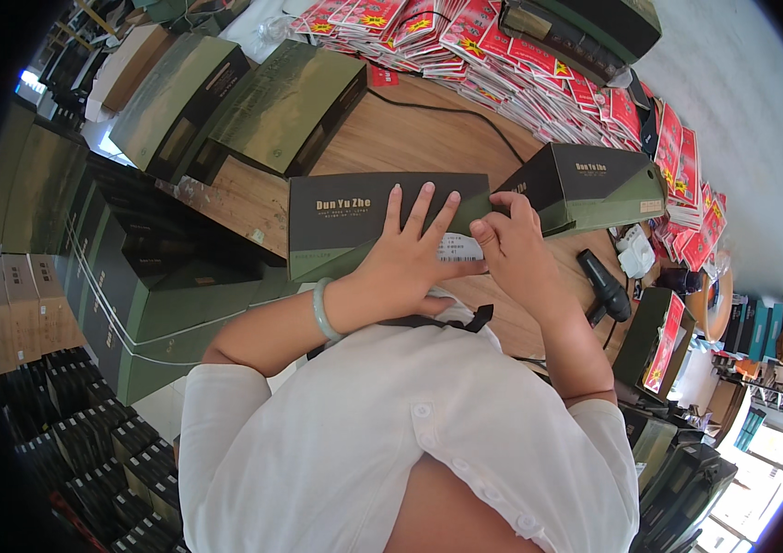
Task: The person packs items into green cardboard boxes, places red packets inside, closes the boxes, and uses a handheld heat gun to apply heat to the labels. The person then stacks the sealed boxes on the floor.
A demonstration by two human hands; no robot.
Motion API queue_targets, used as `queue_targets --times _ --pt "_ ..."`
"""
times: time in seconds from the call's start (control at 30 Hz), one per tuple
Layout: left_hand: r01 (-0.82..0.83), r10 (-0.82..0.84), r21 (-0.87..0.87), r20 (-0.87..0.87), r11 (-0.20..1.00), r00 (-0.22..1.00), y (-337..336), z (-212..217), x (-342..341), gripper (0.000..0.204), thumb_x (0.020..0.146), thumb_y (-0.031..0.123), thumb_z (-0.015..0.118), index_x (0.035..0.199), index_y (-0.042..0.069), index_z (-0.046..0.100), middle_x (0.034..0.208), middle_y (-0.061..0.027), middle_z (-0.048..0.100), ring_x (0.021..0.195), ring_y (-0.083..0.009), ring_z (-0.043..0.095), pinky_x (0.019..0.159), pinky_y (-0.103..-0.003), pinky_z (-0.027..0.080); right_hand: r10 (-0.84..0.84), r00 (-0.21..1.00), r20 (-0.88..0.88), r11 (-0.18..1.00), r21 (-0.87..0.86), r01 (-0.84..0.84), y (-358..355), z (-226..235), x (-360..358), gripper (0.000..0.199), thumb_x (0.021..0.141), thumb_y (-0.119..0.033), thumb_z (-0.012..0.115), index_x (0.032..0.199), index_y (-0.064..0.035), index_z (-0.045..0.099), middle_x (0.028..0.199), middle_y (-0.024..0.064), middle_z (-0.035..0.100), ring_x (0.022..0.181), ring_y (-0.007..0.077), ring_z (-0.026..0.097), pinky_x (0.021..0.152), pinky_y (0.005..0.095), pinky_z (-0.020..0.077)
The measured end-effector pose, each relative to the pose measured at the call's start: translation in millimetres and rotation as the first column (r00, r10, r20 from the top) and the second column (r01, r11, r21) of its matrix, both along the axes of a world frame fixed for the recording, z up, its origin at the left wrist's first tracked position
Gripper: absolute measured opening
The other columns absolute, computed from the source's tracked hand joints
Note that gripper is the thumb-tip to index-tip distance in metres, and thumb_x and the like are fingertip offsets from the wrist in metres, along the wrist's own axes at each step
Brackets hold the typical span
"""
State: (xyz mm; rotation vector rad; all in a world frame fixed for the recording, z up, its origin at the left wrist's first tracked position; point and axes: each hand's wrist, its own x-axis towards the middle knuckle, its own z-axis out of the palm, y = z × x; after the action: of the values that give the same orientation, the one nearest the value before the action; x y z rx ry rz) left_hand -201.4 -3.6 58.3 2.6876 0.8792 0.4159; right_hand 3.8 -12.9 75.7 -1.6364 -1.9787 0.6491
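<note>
Head view: rests left hand [400, 274] on black-and-green box [345, 223], fingers spread wide, back of hand up, gripping nothing. Curls right hand [525, 256] at right end of the box, thumb near fingertips; cannot tell whether pinching anything. Wears pale green bangle [321, 309] just behind left hand. Shows white label [459, 247] on the box, partly covered. Has the box lying on wooden worktop [391, 131], close before white shirt [373, 405]. Includes second box [585, 184] just right of the box, black hair dryer [605, 288] right and nearer. Shows red-and-white packets [539, 66] heaped beyond the box, plus green carton [304, 100] beyond and left.
</note>
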Motion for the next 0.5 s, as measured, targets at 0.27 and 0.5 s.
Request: queue_targets --times 0.27,0.5 --pt "-0.100 0.113 0.123 -0.104 0.987 0.988 -9.4 4.4 -24.8 0.072 0.069 0.050 0.077 0.136 0.038 0.053 0.153 -0.0146 0.032 0.139 -0.0389 0.030 0.107 -0.070 0.019 -0.040 0.997 -0.061 0.998 -0.057 0.036 -0.5 5.4 -4.3 0.038 0.096 -0.032 0.058 0.091 0.0041 0.066 0.127 0.0255 0.047 0.118 0.0438 0.048 0.096 0.0482 0.0427" --pt "-0.188 0.215 0.167 -0.161 0.968 0.963 -18.7 -5.2 -32.3 0.088 0.066 0.053 0.078 0.143 0.024 0.046 0.152 -0.0101 0.034 0.139 -0.0382 0.031 0.105 -0.070 0.022 -0.045 0.999 -0.006 0.997 -0.071 0.044 -0.4 11.8 -10.2 0.040 0.096 -0.034 0.058 0.091 0.0050 0.066 0.126 0.0278 0.047 0.116 0.0445 0.049 0.095 0.0470 0.0440"
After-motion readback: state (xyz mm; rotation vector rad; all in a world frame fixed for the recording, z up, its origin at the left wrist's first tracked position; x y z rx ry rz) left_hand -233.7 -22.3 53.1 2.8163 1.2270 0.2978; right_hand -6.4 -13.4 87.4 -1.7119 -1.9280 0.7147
